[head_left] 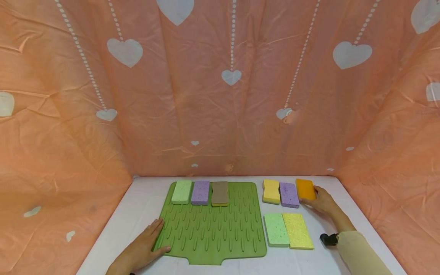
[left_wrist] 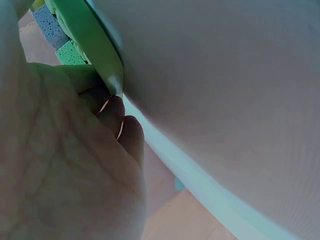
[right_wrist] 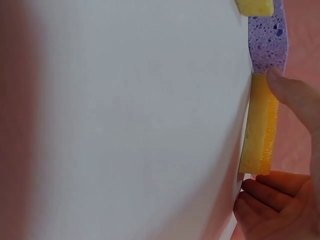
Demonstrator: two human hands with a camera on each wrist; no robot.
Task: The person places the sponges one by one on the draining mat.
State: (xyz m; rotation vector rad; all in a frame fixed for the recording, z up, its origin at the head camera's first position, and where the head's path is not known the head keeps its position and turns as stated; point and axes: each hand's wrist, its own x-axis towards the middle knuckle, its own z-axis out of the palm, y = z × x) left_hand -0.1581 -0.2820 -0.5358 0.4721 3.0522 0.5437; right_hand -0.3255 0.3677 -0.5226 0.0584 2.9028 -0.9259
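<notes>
At the back right of the table, my right hand (head_left: 323,201) spans an orange-topped sponge (head_left: 305,190), thumb at one side and fingers at the other. The right wrist view shows this sponge's yellow body and orange scouring layer (right_wrist: 271,132) between thumb and fingers. A purple sponge (head_left: 289,194) lies just left of it. My left hand (head_left: 142,244) rests at the left edge of a green ridged mat (head_left: 213,236), fingers stretched out along the rim. Along the mat's back edge lie a light green sponge (head_left: 181,191), a purple sponge (head_left: 200,192) and a brown-topped sponge (head_left: 220,193).
Right of the mat lie a yellow notched sponge (head_left: 271,191), a light green sponge (head_left: 276,230) and a flat yellow sponge (head_left: 298,231). A white cloth covers the table (head_left: 125,214). Peach curtains (head_left: 206,126) with hearts enclose the back and sides.
</notes>
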